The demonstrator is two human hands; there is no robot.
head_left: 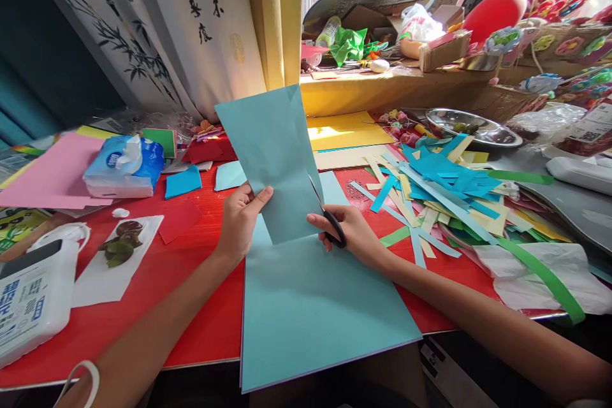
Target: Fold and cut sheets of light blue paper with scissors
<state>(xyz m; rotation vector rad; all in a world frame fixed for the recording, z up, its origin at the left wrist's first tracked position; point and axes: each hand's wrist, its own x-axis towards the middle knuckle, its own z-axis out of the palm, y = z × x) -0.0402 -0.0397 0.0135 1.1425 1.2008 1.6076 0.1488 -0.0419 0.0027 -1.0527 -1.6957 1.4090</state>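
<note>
A light blue sheet of paper (268,153) is held up above the table, tilted, by my left hand (241,220), whose thumb presses on its lower left edge. My right hand (351,229) grips a pair of scissors (335,228) with black handles. The scissor blades point up and away along the right edge of the held sheet; whether they are cutting into it I cannot tell. Below both hands lies a larger light blue sheet (325,306), reaching over the table's front edge. A small blue paper square (183,182) lies beyond my left hand.
Coloured paper strips (430,185) pile up on the right of the red table (201,306), near a metal bowl (473,127). On the left are a tissue pack (125,166), pink paper (52,172) and a white box (33,299). Yellow paper (349,129) lies at the back.
</note>
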